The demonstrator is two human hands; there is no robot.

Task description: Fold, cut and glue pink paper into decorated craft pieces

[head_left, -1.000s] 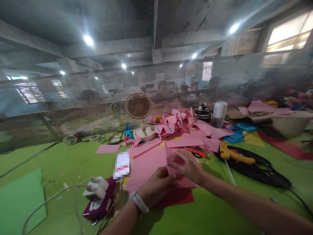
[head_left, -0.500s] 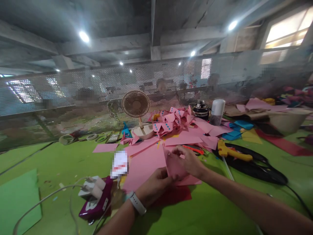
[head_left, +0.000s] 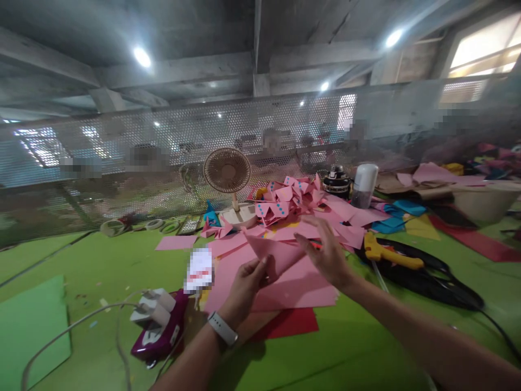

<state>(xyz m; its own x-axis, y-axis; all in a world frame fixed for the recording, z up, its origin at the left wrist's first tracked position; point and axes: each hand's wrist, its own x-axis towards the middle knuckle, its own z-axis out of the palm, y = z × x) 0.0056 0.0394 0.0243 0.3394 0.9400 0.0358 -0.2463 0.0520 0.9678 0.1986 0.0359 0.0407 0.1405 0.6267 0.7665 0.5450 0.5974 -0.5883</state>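
Observation:
My left hand (head_left: 249,281) pinches a folded piece of pink paper (head_left: 277,252) between thumb and fingers, above the sheets. The paper is tilted, with one pointed corner at its upper left. Just right of it, my right hand (head_left: 328,252) is open, thumb and fingers spread apart; whether a fingertip touches the paper's edge is hard to tell. Beneath both hands lie larger pink paper sheets (head_left: 232,279), with a red sheet (head_left: 291,324) partly under them. Behind is a heap of folded pink paper pieces (head_left: 272,213) with blue dots.
A small fan (head_left: 227,171) stands at the back. A yellow glue gun (head_left: 391,255) rests on a black holder at right. At left are a purple power strip (head_left: 157,339) with plugs and cords, and a green sheet (head_left: 35,331). A white-capped bottle (head_left: 364,184) stands behind.
My right hand has let go of the pink paper and opened toward the upper right. My left hand has moved slightly up and left, turning the paper to a slant.

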